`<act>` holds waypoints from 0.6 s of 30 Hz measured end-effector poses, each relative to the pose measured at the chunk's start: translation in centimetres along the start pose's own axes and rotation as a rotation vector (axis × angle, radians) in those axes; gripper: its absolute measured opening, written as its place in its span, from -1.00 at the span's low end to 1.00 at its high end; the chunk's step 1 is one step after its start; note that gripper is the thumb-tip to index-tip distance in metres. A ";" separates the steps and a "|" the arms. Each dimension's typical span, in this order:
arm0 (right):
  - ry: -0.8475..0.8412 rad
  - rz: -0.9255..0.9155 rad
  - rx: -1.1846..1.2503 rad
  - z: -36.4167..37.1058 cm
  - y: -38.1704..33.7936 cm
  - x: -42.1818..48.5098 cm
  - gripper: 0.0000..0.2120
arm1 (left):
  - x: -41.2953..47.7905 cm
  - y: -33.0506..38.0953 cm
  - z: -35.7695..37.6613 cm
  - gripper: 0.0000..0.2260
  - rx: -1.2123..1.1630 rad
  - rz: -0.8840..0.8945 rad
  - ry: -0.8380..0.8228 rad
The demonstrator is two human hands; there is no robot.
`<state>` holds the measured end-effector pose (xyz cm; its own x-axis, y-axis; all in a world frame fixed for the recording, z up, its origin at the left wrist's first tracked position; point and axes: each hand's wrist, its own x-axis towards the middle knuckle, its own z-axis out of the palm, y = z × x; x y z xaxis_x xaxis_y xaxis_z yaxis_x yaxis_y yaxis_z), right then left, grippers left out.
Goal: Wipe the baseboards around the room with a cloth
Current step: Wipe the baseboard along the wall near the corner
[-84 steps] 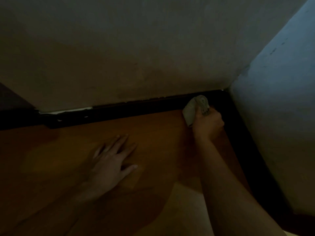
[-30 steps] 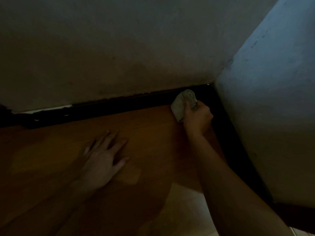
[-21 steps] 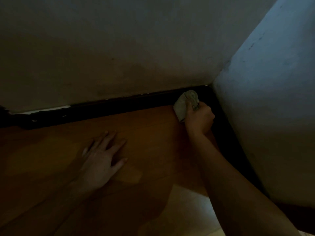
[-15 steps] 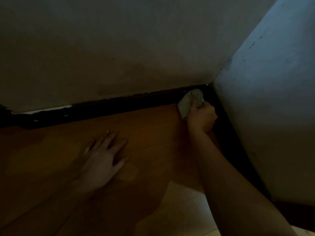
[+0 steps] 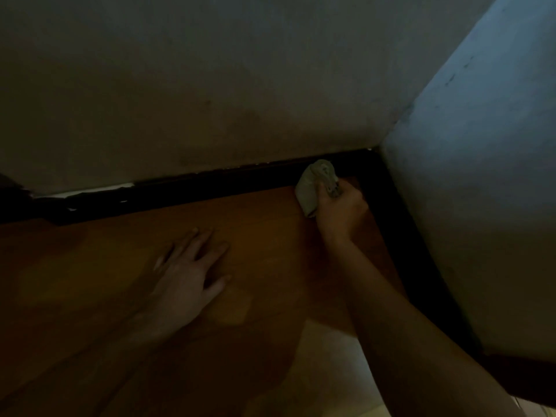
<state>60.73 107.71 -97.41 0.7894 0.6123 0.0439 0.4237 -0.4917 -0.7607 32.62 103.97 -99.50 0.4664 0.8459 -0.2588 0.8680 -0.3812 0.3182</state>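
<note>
Your right hand point(image 5: 341, 210) grips the cloth point(image 5: 316, 183) against the baseboard point(image 5: 210, 183) while your left hand point(image 5: 186, 275) lies flat, fingers spread, on the floor point(image 5: 270, 251).

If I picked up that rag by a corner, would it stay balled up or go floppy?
Probably floppy: the cloth is scrunched into soft folds in the right hand, so it would likely droop open. It looks light, since one hand holds it bunched against the baseboard. Crumpled fabric seems unlikely to roll.
</note>
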 end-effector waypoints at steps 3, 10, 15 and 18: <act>0.048 0.068 0.088 0.4 -0.5 -0.4 -0.81 | 0.1 0.0 0.0 -0.22 0.026 -0.015 -0.035; -0.107 -0.050 0.098 2.9 -1.5 -4.0 -0.80 | 0.0 0.1 0.0 -0.23 0.018 -0.019 -0.009; -0.082 0.014 0.147 4.0 -2.6 -5.4 -0.79 | 0.0 0.0 -0.1 -0.22 0.016 -0.018 -0.036; -0.152 -0.063 0.120 4.9 -3.4 -7.1 -0.77 | -0.1 0.0 -0.1 -0.23 0.013 -0.019 -0.020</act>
<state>51.53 108.12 -98.31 0.6834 0.7301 0.0023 0.4067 -0.3780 -0.8317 32.53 103.94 -99.36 0.4528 0.8456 -0.2827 0.8790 -0.3701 0.3008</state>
